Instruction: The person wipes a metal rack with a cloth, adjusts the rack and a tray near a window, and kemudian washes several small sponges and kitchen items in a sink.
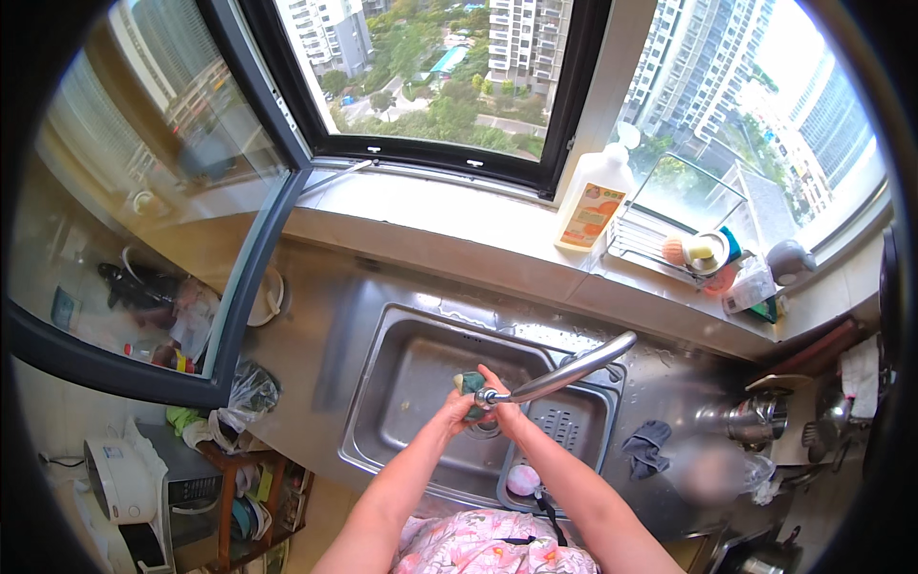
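Note:
Over the large bowl of a stainless steel double sink (423,380), both my hands are close together beneath the faucet (574,369). A green sponge (472,382) with a pale part is between them. My left hand (456,407) has its fingers around the sponge's left side. My right hand (500,402) is against its other side, and the faucet head partly hides both hands and the sponge. Whether water is running cannot be told. A pink and white round scrubber (523,480) lies in the smaller bowl, near a perforated drain tray (563,425).
A white pump bottle (595,197) and a wire rack (638,240) with brushes stand on the windowsill. A grey cloth (647,448) lies right of the sink. An open window sash (247,287) juts over the counter at left, above a plastic bag (251,391).

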### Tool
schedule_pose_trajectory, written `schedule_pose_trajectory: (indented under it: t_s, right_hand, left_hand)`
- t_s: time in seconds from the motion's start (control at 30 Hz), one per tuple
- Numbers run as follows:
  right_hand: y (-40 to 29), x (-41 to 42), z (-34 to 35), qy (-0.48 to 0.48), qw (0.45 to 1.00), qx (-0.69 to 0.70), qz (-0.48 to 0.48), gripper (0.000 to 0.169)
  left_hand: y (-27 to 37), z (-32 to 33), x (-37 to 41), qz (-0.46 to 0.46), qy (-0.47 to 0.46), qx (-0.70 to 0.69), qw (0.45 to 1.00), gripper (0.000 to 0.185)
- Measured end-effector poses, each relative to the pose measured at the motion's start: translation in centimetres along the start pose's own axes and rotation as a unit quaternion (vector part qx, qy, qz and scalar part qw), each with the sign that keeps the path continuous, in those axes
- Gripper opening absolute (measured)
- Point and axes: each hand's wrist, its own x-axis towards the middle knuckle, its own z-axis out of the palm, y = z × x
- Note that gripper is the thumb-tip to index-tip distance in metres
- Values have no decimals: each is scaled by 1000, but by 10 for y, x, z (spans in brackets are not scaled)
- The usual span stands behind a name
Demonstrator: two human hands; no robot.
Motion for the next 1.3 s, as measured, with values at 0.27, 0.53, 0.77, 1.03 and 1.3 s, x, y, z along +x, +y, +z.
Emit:
schedule_pose_trajectory:
  t_s: [0.27,0.53,0.77,1.03,1.3]
  right_hand:
    - [-72,-11,-21,-142,750,-578,-289,89]
    - [-48,9,5,-170,726,-628,-221,31]
    - [-30,13,20,-109,686,-705,-144,19]
    - [4,3,2,81,873,-474,-85,17]
    - [-22,-39,-61,161,827,-529,-105,82]
  left_hand:
    - [37,9,-9,-57,-127,221,965,22]
    - [37,27,-33,90,23,447,890,19]
    - [17,7,-27,172,154,644,729,33]
    - [20,37,-26,183,157,672,701,23]
    - [17,27,21,-49,-29,65,996,13]
